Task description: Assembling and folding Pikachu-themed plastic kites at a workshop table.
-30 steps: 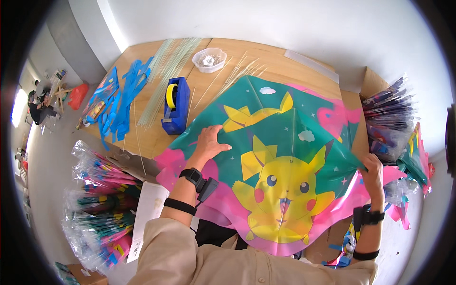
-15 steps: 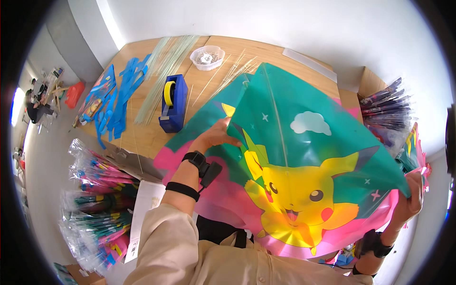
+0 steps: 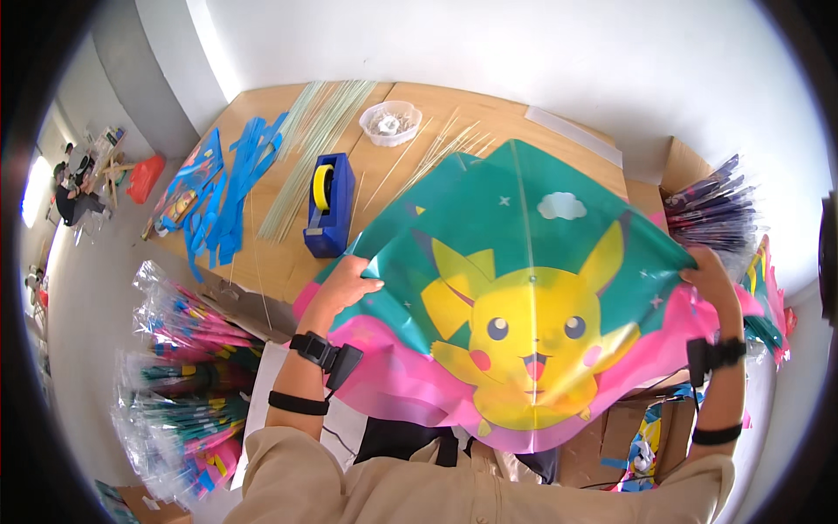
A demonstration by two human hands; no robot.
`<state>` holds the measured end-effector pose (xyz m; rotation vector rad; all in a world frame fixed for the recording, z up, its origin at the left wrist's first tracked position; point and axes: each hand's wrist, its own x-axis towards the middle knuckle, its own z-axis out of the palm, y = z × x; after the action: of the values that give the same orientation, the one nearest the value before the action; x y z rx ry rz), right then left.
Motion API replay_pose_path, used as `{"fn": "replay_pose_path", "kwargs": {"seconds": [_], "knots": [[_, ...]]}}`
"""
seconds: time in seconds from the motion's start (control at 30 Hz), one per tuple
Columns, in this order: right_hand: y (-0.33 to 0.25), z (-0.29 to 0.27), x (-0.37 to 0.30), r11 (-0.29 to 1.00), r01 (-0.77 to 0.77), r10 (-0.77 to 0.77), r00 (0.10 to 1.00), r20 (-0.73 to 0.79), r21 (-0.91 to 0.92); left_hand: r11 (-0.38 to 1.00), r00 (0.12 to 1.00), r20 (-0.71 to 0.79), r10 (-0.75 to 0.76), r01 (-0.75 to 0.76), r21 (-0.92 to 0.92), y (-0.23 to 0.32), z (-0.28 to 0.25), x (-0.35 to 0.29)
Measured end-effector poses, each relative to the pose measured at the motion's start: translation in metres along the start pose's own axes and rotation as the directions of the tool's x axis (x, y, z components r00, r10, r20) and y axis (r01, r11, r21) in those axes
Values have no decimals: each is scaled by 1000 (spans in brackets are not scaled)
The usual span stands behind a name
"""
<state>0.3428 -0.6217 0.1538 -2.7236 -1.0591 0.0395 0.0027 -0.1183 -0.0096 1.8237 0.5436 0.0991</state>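
Observation:
A kite (image 3: 471,205) of thin plastic sheet is spread in front of me, green above and pink below, with a yellow cartoon character and a white cloud printed on it. A straight spine runs down its middle. My left hand (image 3: 347,281) pinches its left edge between thumb and fingers. At the opposite edge, my right hand (image 3: 711,278) grips the sheet. The kite's top rests over or just above the wooden table (image 3: 384,166); its lower pink edge hangs near my torso. Another sheet of like colours partly shows behind its upper left.
On the table are a blue tape dispenser (image 3: 330,223), thin sticks (image 3: 319,144), blue strips (image 3: 234,210) and a clear plastic tub (image 3: 390,123). Bagged kites (image 3: 183,393) stand at left, dark bundled ones (image 3: 711,210) at right. An open carton (image 3: 580,450) sits below right. A person works far left.
The kite has been drawn out flatter and now faces me more squarely. My left hand went left and down; my right hand moved up and slightly left.

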Motion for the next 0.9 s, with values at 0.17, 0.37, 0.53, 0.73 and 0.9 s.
{"fn": "replay_pose_path", "kwargs": {"seconds": [0.17,0.37,0.53,0.73,0.9], "knots": [[-46,19,91,976,9,-14,1000,-25,-220,852,960,-267,-80,205,482,-1,-19,35],[-59,85,156,894,-153,198,978,65,-420,544,935,-353,24,284,790,26,2,54],[-50,144,167,929,-144,230,947,226,-340,484,940,-263,218,130,865,-6,5,60],[-7,161,193,971,-131,172,963,206,-199,583,927,-337,162,186,791,9,0,65],[-18,165,224,962,-143,178,975,136,-234,560,925,-361,122,236,794,9,-1,85]]}}
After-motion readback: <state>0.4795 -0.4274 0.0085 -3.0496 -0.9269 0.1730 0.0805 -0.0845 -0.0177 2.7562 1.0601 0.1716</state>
